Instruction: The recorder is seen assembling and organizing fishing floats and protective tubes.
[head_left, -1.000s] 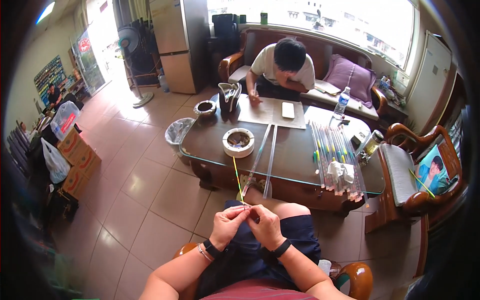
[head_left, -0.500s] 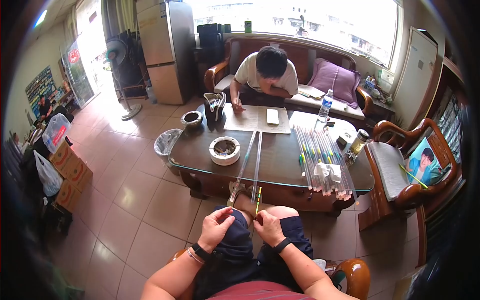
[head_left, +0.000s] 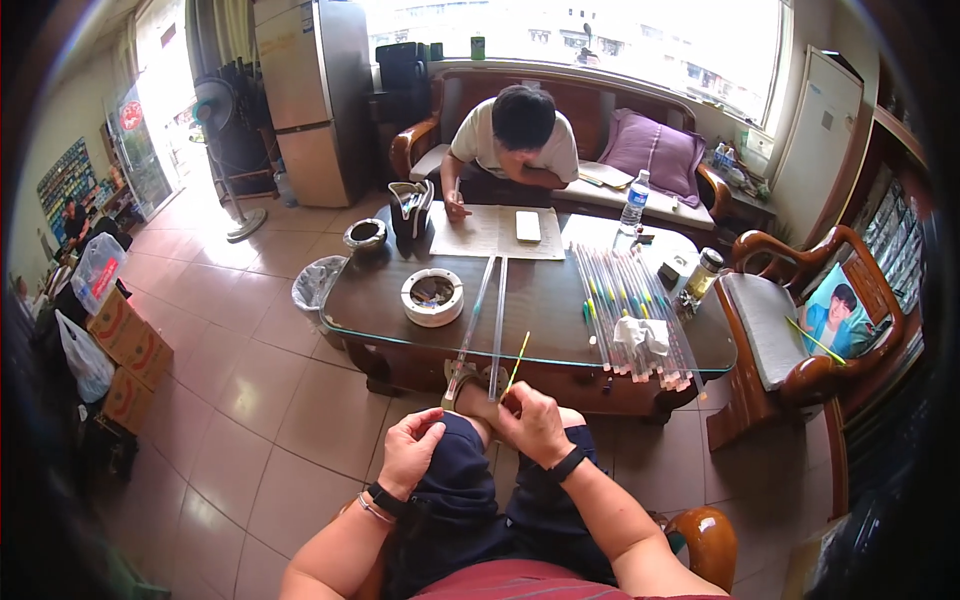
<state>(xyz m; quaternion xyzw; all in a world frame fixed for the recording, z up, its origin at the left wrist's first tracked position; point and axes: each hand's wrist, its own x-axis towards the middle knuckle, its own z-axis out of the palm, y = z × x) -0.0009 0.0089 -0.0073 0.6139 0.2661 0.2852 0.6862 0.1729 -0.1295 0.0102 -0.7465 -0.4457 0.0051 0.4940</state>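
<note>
My right hand (head_left: pixel 535 425) is closed in a pinch on the lower end of a thin yellow fishing float (head_left: pixel 519 362), which points up and away, tilted right. Above my left knee, my left hand (head_left: pixel 408 452) has thumb and fingers pressed together; whatever is between them is too small to make out. Two long clear tubes (head_left: pixel 497 330) lie on the glass-topped table (head_left: pixel 540 310), their near ends jutting past its edge. A bundle of similar tubes (head_left: pixel 610 290) with coloured contents lies to the right, a crumpled white tissue (head_left: pixel 642 336) on top.
A round white ashtray (head_left: pixel 433 317) and a dark bowl (head_left: pixel 366 236) stand on the table's left side. Across it, a person (head_left: pixel 525 130) leans over a paper sheet (head_left: pixel 470 238) holding a pen. A water bottle (head_left: pixel 635 203) and jar (head_left: pixel 705 268) stand right; a wooden armchair (head_left: pixel 760 330) is beyond.
The view has shifted, moving the table and room slightly left in the picture. My right hand has risen a little, and the float now leans right instead of standing nearly upright.
</note>
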